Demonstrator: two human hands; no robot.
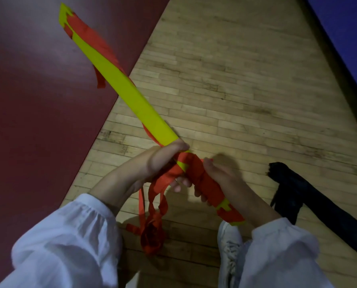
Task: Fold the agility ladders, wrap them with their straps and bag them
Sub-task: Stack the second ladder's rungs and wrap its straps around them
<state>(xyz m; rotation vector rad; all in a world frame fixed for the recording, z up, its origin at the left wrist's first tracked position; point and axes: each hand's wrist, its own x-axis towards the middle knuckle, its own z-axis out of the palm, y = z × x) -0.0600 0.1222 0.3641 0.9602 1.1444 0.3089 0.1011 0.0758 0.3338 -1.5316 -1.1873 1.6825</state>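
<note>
Item: ladder bundle (132, 94), yellow rungs stacked, held slantwise above wood floor (235, 80), far end over red mat (38, 100). Left hand (161, 161) curled round bundle just above wrapped section. Right hand (217, 179) curled round red strap turns (192, 165) at near end. Strap tail (152, 231) hangs bunched to floor. Black bag (310, 194) lies right, apart. My judgement: I'd clamp left firm so rungs don't fan, untwist tail, lay turns taut, side by side.

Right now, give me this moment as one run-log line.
step: wrapping strap | left hand: grips ladder bundle | right hand: grips wrapped end | black bag: on floor, apart
</note>
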